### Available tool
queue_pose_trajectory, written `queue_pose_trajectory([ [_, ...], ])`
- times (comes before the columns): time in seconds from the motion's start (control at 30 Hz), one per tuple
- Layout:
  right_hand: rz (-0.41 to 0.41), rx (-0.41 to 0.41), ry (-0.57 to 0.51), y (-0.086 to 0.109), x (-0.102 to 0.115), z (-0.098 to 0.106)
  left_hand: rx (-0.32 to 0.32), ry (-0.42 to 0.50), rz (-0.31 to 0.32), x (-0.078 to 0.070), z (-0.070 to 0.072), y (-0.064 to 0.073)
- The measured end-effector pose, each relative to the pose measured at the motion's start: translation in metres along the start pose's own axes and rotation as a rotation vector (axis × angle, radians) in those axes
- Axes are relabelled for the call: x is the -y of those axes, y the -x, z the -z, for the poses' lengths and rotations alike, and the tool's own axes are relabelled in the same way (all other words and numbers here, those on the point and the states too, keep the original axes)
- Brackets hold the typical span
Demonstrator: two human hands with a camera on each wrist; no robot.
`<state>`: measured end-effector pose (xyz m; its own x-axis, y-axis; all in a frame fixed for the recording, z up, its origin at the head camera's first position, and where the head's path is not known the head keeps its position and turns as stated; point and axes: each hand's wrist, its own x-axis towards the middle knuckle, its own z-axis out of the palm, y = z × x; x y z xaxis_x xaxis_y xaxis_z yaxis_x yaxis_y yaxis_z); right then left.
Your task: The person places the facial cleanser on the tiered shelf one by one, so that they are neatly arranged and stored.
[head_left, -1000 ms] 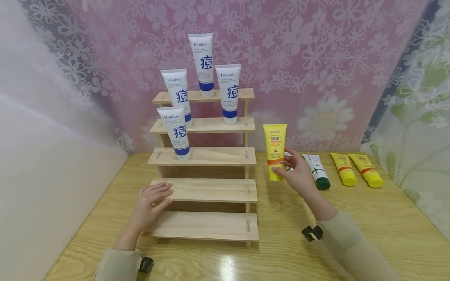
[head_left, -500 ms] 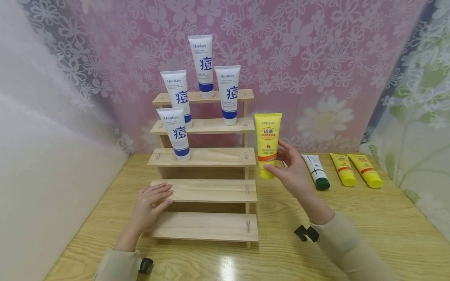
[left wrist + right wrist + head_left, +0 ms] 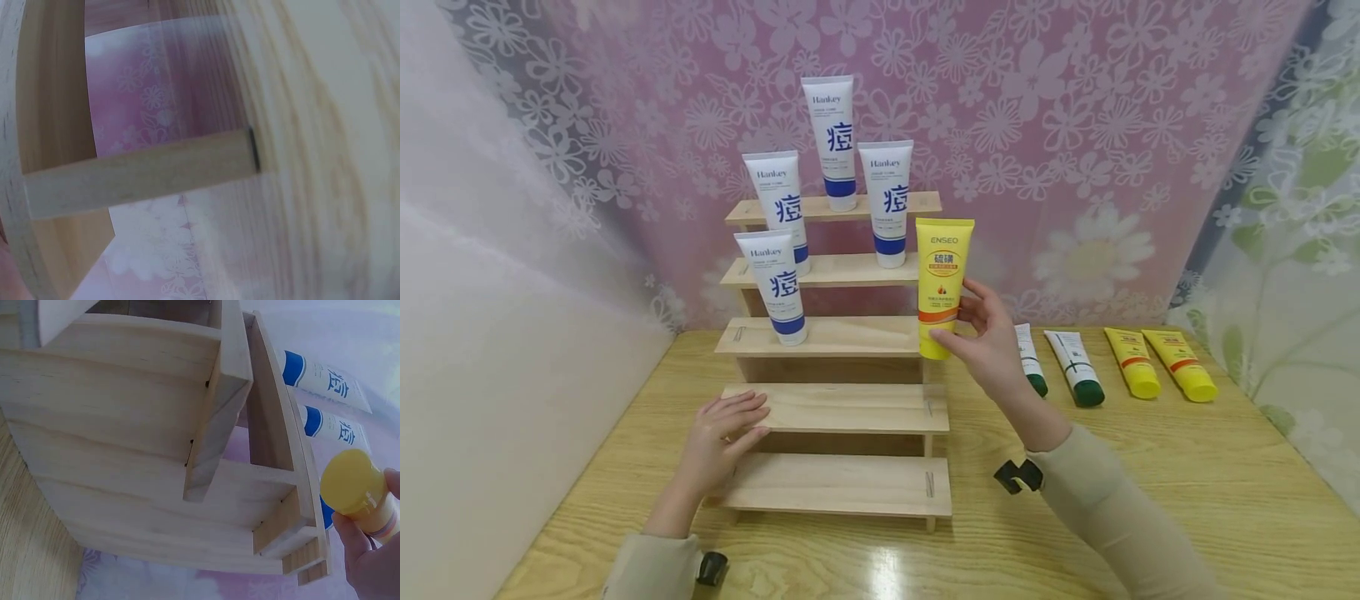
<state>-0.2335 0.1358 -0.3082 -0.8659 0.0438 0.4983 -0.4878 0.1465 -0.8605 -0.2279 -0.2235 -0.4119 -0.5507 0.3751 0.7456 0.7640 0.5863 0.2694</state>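
Observation:
My right hand (image 3: 992, 350) pinches an upright yellow squeeze tube (image 3: 943, 271) low on its body, thumb in front and fingers behind. In the head view, this tube overlaps the right end of the third step of a wooden stepped rack (image 3: 842, 408). Whether the tube touches the step cannot be told. In the right wrist view, the yellow cap (image 3: 349, 482) points at the camera. My left hand (image 3: 718, 437) rests on the left end of the rack's second-lowest step, fingers nearly straight. The left wrist view shows rack wood (image 3: 144, 172) close up, with the fingers out of sight.
Several white-and-blue tubes (image 3: 891, 204) stand cap-down on the upper three steps. To the right, two white tubes with green caps (image 3: 1075, 367) and two yellow tubes (image 3: 1180, 362) lie on the wooden table (image 3: 1150, 475). A floral backdrop (image 3: 1037, 167) rises behind.
My right hand has carried the yellow tube left and upward, from beside the rack to its right edge. The left hand has stayed on the step.

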Motion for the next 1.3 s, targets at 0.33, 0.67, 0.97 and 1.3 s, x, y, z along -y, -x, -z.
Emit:
queue_pose_trajectory([
  [0.33, -0.061, 0.004, -0.078, -0.015, 0.005, -0.024, 0.0, 0.001, 0.002, 0.001, -0.001, 0.0],
  [0.67, 0.001, 0.009, -0.041, -0.023, -0.002, -0.047, 0.011, 0.003, 0.004, 0.005, -0.001, 0.001],
  [0.97, 0.071, 0.011, 0.057, -0.024, -0.01, -0.057, 0.011, 0.006, 0.006, 0.005, -0.001, 0.001],
  [1.3, 0.078, 0.036, 0.127, -0.026, -0.017, -0.061, 0.004, 0.003, 0.004, 0.002, -0.001, 0.0],
])
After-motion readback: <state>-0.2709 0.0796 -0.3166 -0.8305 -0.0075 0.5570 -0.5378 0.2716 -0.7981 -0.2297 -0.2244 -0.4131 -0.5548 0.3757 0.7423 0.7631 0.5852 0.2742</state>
